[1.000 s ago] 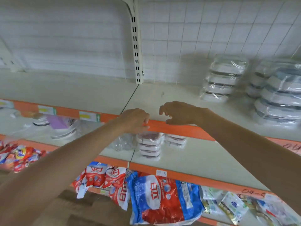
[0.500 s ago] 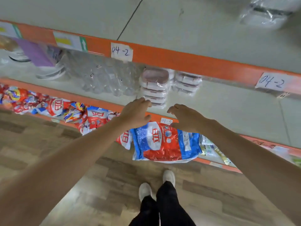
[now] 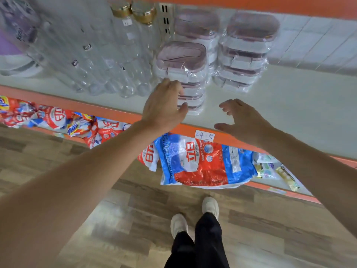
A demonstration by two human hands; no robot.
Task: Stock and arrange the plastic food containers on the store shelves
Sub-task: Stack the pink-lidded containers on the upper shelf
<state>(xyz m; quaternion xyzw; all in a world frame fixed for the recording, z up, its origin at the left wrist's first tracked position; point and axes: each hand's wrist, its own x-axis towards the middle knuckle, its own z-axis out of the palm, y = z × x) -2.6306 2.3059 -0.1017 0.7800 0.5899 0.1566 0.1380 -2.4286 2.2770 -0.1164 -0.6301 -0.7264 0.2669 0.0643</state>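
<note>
As you reach for the front container stack (image 3: 181, 74), both hands are spread, empty. Clasp its sides evenly with left hand (image 3: 164, 105) and right hand (image 3: 243, 118).

Shelf (image 3: 289, 105) pale grey-white, front edge (image 3: 108, 113) orange. Containers (image 3: 181, 57) clear with pinkish-brown lids. Bottles (image 3: 119, 55) clear, caps (image 3: 144, 14) gold. Big bag (image 3: 201, 161) red, blue and white. Label (image 3: 204, 135) white, dark handwriting. Floor (image 3: 125, 219) brown-grey wood plank pattern. Shoes (image 3: 178, 224) white, trousers (image 3: 201, 246) black.
</note>
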